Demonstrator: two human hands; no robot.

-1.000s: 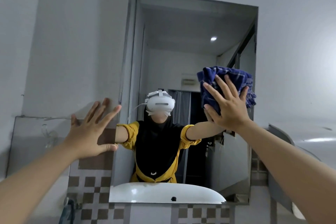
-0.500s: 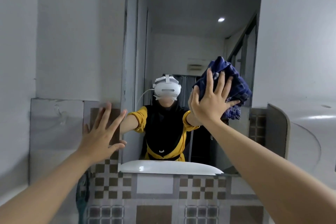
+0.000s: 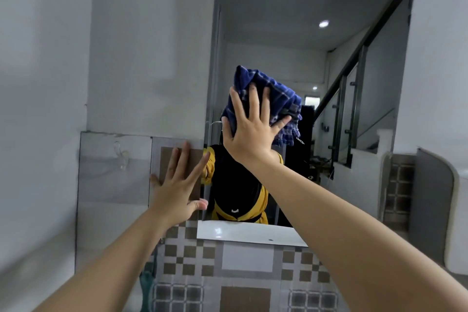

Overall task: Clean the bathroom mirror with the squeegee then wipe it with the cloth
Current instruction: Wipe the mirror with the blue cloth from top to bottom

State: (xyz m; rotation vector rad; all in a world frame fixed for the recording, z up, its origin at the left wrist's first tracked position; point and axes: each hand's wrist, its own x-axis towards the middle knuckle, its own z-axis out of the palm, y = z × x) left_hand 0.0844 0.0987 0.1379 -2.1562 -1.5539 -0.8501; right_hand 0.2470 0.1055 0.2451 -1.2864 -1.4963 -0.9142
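The tall bathroom mirror (image 3: 329, 33) hangs on the white wall ahead. My right hand (image 3: 249, 126) presses a bunched blue checked cloth (image 3: 276, 99) flat against the glass, left of the mirror's middle. My left hand (image 3: 177, 185) rests with fingers spread on the tiled wall at the mirror's lower left edge and holds nothing. The glass reflects a person in yellow and black, partly hidden by my right hand. No squeegee shows in the view.
Brown-and-grey checked tiles (image 3: 192, 256) cover the wall below the mirror. A white sink rim (image 3: 243, 233) appears reflected at the mirror's bottom. A clear hook (image 3: 121, 154) sticks to the panel at the left. A white curved fixture (image 3: 453, 210) stands at the right.
My right hand has carried the cloth leftward and down across the glass, from the right edge toward the middle. My left hand stays spread at the mirror's lower left edge.
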